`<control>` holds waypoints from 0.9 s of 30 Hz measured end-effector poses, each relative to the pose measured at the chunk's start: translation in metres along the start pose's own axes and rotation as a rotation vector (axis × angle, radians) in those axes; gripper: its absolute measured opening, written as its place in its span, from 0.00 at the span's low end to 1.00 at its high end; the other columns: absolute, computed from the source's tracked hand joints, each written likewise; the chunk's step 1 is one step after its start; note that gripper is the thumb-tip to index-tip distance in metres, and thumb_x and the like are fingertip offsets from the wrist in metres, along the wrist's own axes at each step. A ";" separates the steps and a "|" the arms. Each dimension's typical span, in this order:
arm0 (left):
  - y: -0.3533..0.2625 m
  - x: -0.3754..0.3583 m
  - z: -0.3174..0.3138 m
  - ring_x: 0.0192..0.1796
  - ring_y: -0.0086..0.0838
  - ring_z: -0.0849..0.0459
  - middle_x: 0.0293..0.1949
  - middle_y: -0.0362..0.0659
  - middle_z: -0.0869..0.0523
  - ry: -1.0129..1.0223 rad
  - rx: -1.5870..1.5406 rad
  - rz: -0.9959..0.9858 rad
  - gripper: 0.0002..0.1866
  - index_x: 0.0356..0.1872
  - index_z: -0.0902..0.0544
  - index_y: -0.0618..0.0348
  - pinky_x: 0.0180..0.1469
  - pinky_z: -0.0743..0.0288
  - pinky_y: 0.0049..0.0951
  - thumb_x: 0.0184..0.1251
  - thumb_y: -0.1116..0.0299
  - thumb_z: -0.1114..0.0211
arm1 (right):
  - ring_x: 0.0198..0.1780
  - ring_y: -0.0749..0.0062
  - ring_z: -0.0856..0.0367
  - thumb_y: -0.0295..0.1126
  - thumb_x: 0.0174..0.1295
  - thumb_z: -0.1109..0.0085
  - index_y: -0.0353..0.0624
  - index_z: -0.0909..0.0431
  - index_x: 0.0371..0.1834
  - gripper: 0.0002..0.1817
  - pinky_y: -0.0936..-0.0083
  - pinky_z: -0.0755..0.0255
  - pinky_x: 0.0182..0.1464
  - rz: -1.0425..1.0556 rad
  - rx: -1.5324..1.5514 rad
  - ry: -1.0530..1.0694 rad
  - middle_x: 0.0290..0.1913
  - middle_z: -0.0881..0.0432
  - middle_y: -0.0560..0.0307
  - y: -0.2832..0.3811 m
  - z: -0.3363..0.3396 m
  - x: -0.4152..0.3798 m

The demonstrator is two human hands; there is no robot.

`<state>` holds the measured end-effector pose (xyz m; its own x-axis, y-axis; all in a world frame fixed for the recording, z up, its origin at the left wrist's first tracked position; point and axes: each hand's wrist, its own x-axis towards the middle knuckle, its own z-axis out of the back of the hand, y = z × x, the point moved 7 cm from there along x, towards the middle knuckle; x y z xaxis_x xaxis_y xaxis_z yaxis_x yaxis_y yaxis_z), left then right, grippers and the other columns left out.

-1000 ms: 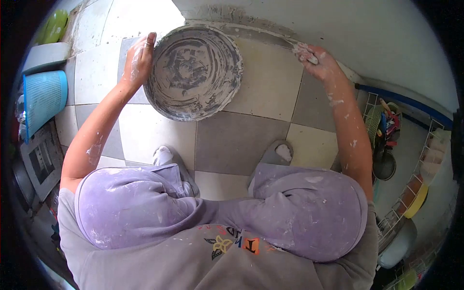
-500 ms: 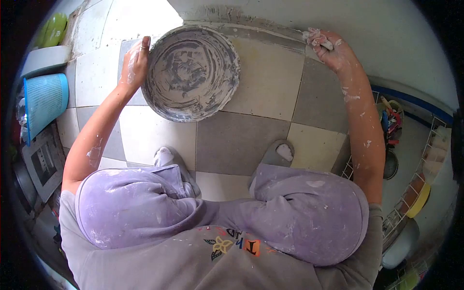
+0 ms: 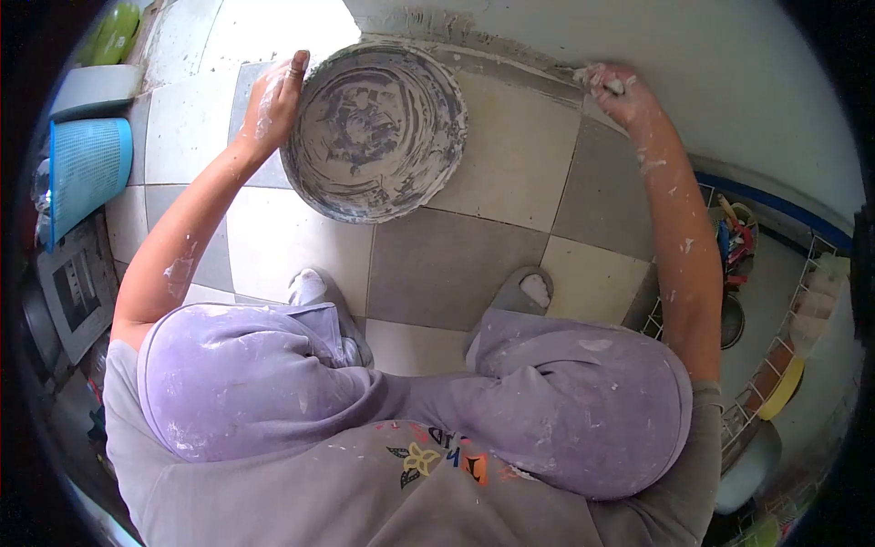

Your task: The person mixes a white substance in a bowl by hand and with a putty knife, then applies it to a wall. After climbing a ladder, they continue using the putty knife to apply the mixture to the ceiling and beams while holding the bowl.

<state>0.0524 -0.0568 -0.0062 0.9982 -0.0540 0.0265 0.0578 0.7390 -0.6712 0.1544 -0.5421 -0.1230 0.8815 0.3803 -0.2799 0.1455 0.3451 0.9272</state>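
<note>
A round, dark basin (image 3: 374, 205) stands on the tiled floor near the wall, its inside coated with greyish-white paste. My left hand (image 3: 276, 100) grips the basin's left rim, with white smears on the skin and some fingers hidden. At the foot of the wall, my right hand (image 3: 623, 93) is closed around a small tool with a pale handle (image 3: 614, 86). White paste covers the tool and fingers, so its exact kind does not show. Its far end points left along the wall base (image 3: 510, 66), where wet-looking paste runs along the joint.
Grey and cream tiles (image 3: 456, 264) cover the floor around my slippered feet. A blue plastic basket (image 3: 89, 173) stands at the left, with a green object (image 3: 114, 35) above it. On the right, a white wire rack (image 3: 766, 383) and red-handled items (image 3: 740, 239) stand close to my arm.
The view has shifted slightly. My right hand sits a little further left along the wall base, still holding the tool. My left hand stays on the basin rim.
</note>
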 end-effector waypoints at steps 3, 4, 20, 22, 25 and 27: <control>0.001 0.000 0.002 0.31 0.42 0.31 0.28 0.54 0.27 0.004 -0.001 -0.017 0.33 0.29 0.30 0.72 0.41 0.34 0.37 0.79 0.45 0.62 | 0.30 0.71 0.31 0.17 0.63 0.55 0.20 0.35 0.54 0.16 0.78 0.28 0.31 -0.268 0.806 -0.367 0.35 0.32 0.53 0.052 -0.005 -0.016; 0.002 -0.002 0.001 0.31 0.42 0.32 0.28 0.54 0.27 0.008 -0.002 -0.019 0.33 0.29 0.30 0.72 0.41 0.34 0.38 0.79 0.45 0.62 | 0.30 0.71 0.31 0.16 0.62 0.55 0.20 0.36 0.55 0.17 0.78 0.28 0.32 -0.509 1.302 -0.528 0.35 0.32 0.53 0.053 -0.022 -0.032; 0.003 0.000 0.000 0.30 0.43 0.32 0.26 0.55 0.27 -0.019 -0.011 0.045 0.34 0.29 0.30 0.71 0.41 0.34 0.39 0.78 0.44 0.63 | 0.45 0.65 0.22 0.28 0.65 0.45 0.27 0.30 0.53 0.18 0.75 0.26 0.44 -0.558 0.801 -0.128 0.46 0.21 0.47 -0.009 -0.035 -0.025; 0.008 0.000 -0.001 0.31 0.44 0.32 0.27 0.55 0.27 0.006 0.011 0.041 0.33 0.30 0.29 0.71 0.41 0.34 0.39 0.78 0.45 0.62 | 0.35 0.67 0.26 0.21 0.65 0.51 0.22 0.35 0.49 0.14 0.76 0.26 0.34 -0.424 0.705 -0.076 0.39 0.26 0.47 -0.009 -0.038 0.005; 0.001 -0.002 0.001 0.31 0.44 0.32 0.27 0.55 0.27 0.024 0.024 0.054 0.33 0.31 0.29 0.72 0.41 0.34 0.38 0.79 0.45 0.62 | 0.31 0.68 0.29 0.17 0.63 0.54 0.21 0.37 0.46 0.11 0.77 0.27 0.30 -0.385 0.931 -0.089 0.35 0.30 0.50 -0.014 -0.034 0.031; 0.003 -0.002 0.002 0.31 0.43 0.32 0.27 0.55 0.27 0.019 0.017 0.054 0.33 0.31 0.29 0.72 0.41 0.34 0.38 0.79 0.45 0.62 | 0.30 0.69 0.31 0.16 0.62 0.55 0.21 0.37 0.45 0.10 0.78 0.29 0.30 -0.390 1.045 -0.085 0.35 0.31 0.51 -0.008 -0.030 0.034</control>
<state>0.0504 -0.0535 -0.0066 0.9994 -0.0261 -0.0238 0.0039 0.7523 -0.6588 0.1697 -0.5065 -0.1470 0.7152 0.3299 -0.6161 0.6894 -0.4780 0.5443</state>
